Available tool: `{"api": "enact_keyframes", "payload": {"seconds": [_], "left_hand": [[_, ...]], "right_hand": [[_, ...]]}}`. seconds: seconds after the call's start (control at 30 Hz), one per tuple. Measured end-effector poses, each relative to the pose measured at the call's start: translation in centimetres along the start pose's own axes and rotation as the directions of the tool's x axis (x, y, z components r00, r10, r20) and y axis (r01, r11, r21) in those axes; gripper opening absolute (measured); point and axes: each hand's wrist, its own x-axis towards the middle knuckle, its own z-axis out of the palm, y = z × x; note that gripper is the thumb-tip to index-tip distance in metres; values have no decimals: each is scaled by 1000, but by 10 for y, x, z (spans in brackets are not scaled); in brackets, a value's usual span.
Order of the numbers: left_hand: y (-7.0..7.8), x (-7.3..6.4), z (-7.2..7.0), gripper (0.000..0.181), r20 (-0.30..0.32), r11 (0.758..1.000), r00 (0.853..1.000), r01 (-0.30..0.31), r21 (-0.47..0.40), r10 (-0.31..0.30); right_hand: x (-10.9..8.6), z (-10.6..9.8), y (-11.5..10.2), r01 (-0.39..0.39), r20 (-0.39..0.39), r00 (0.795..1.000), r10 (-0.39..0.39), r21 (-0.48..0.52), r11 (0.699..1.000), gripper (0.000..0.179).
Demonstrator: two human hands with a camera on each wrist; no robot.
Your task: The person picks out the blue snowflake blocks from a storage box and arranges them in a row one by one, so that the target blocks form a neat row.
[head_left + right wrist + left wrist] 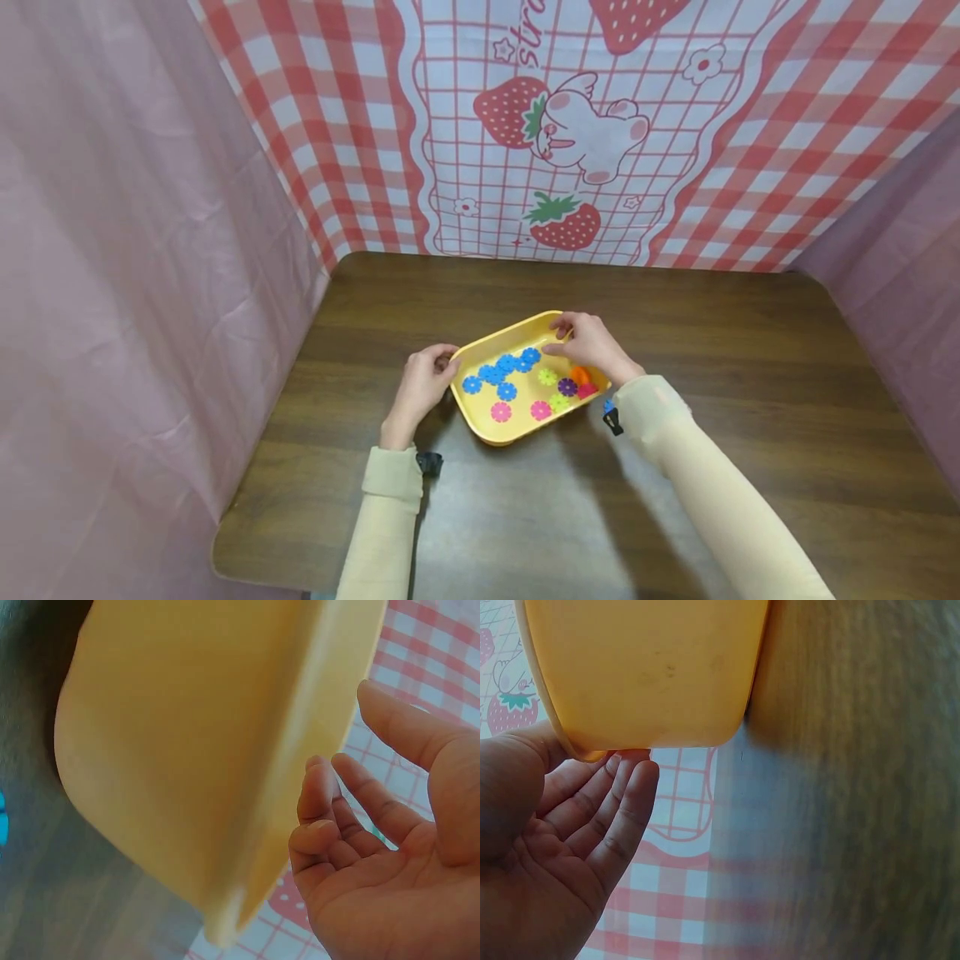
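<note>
A yellow plastic tray (528, 390) sits at an angle over the middle of the table. Blue flower-shaped discs (492, 374) lie inside, along with pink (501, 412), yellow-green (547, 377), purple (567, 387) and orange (580, 376) ones. My left hand (420, 387) pinches the tray's left rim; the left wrist view shows the thumb over the lip and the fingers below. At the far right corner is my right hand (596, 343), its thumb reaching over the inside. In the right wrist view that hand's fingers are loosely bent, with thumb and fingertips apart.
A blue piece (608, 406) lies on the brown wooden table (750, 400), right of the tray by the right sleeve. Strawberry-print cloth (367, 125) hangs behind the table. Pink curtains (150, 250) hang at both sides.
</note>
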Motion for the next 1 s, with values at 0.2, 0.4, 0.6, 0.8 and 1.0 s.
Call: {"api": "enact_keyframes", "payload": {"seconds": [0.2,0.4,0.6,0.8,1.0], "left_hand": [[1,-1,0,19,6,1000,1000,5,6,-5],[1,-1,-1,19,7,1000,1000,11,7,-11],[1,0,-1,19,15,999,1000,26,19,-26],[2,0,-2,19,8,1000,1000,22,14,-22],[0,0,0,18,5,1000,1000,5,12,-5]], "right_hand": [[7,14,4,9,-2,1000,-9,-2,1000,44],[10,23,4,44,-13,999,-44,2,999,42],[11,30,1,24,16,1000,-24,-7,1000,43],[15,36,1,12,26,1000,-11,-45,999,45],[18,43,4,-3,25,1000,5,-88,996,43]]}}
